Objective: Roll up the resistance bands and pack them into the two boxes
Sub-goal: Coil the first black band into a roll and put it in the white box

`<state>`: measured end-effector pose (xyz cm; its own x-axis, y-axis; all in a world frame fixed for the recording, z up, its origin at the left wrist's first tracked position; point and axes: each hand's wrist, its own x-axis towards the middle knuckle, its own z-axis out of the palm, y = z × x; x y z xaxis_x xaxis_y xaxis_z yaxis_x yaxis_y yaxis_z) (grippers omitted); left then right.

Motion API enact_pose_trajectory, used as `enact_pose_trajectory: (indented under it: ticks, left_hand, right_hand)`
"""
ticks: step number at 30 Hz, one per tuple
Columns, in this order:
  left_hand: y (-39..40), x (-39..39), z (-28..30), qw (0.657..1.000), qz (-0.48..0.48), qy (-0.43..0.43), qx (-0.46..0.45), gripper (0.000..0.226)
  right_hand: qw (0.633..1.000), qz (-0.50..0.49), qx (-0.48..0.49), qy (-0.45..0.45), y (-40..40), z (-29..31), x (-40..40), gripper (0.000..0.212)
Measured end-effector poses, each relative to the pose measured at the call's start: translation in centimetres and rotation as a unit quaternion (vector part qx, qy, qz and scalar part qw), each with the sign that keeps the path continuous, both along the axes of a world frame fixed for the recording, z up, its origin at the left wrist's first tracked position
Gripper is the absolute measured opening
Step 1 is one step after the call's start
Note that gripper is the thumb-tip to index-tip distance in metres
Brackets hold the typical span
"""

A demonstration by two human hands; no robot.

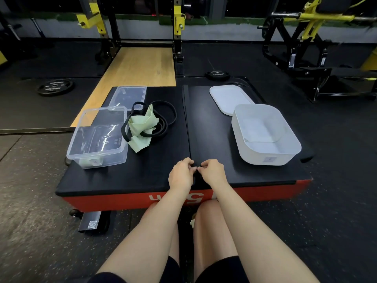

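On the red side of the platform [126, 202] below my arms I make out upside-down white characters, partly hidden; a QR code marks the black box [92, 222].

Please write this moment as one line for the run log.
hands: left hand and right hand pinch a black band | clear box: no rolled band seen | white box: empty | band pile: waiting

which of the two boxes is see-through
The clear box on the left, beside the heap of bands; the platform shows through its walls. The white box on the right is opaque.
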<state>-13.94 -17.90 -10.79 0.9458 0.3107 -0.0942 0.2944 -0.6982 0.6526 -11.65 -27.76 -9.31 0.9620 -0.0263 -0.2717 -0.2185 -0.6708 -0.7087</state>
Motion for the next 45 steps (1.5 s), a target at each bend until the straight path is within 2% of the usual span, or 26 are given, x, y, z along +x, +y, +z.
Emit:
enact_pose_trajectory:
  ticks: [7,14,23,28,32,40,45]
  left_hand:
    - [-0.1,-0.4,-0.1,0.999,0.039,-0.001,-0.015,0.018]
    - [0.3,-0.3,-0.3,0.995,0.071,-0.006,-0.071,0.018]
    - [1.2,-0.4,0.1,0.998,0.036,0.019,-0.043,0.024]
    - [2.4,-0.7,0.6,0.986,0.046,0.014,-0.157,0.027]
    - [2.5,-0.8,1.1,0.975,0.061,-0.022,-0.212,0.03]
    - [1.7,1.0,2.0,0.976,0.05,0.004,-0.213,0.022]
    - [1.1,1.9,2.1,0.976,0.026,0.053,-0.207,0.023]
  right_hand:
    - [0.996,0.007,0.025,0.08,-0.1,0.9,1.2,0.029]
    - [0.998,0.051,0.022,0.001,-0.1,-0.1,0.2,0.028]
    - [0.987,0.121,0.004,-0.103,-0.2,-1.0,-0.6,0.027]
    - [0.965,0.216,-0.061,-0.135,-0.4,-0.3,0.0,0.027]
    - [0.947,0.268,-0.099,-0.148,-0.8,0.2,0.5,0.029]
    - [0.915,0.357,-0.139,-0.124,-2.6,1.7,2.5,0.026]
    - [0.91,0.38,-0.117,-0.123,-3.8,1.5,2.6,0.027]
